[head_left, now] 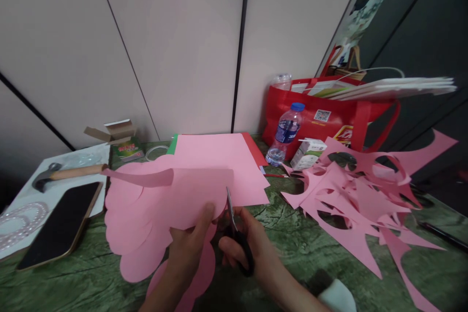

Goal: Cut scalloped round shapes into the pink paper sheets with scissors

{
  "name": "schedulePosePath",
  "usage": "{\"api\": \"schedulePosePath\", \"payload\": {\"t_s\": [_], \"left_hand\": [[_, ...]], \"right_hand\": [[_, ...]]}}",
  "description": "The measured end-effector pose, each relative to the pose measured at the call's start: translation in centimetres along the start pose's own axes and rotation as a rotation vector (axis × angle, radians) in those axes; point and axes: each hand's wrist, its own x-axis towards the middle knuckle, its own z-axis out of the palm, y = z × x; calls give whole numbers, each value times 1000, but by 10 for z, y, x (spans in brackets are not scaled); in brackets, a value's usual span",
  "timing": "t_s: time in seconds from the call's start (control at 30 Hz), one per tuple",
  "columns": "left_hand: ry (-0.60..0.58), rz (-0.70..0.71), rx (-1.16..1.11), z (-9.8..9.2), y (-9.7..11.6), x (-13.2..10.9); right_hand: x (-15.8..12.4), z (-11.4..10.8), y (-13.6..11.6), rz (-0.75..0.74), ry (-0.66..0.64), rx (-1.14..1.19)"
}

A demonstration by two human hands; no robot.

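My left hand [192, 239] pinches a pink sheet of paper [197, 187] along its lower edge, thumb on top. In my right hand [248, 241] is a pair of scissors [237, 236] with black handles; the blades point up and meet the sheet's right side beside a rounded cut edge. Under and left of the sheet lie several rounded pink paper pieces [127, 234], overlapping one another. Behind it rests a stack of pink paper [248, 175], with green and red sheets showing at its edges.
Pink paper offcuts [351, 200] heap up on the right, near a pen [444, 236]. Behind them stand a water bottle [285, 134], a small carton [307, 154] and a red bag [329, 114]. At left lie a hammer [75, 171], a phone [64, 224] and an opened box [127, 148].
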Motion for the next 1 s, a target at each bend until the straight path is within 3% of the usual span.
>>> {"api": "schedulePosePath", "payload": {"t_s": [0.3, 0.53, 0.7, 1.0], "left_hand": [[38, -105, -38, 6, 2, -8], [-38, -139, -48, 2, -2, -5], [-1, -123, -36, 2, -1, -3], [-63, -98, -62, 1, 1, -1]], "right_hand": [[1, -1, -10, -20, 41, 52], [0, 0, -25, 26, 14, 74], [0, 0, -25, 20, 5, 85], [1, -2, -20, 14, 14, 58]]}}
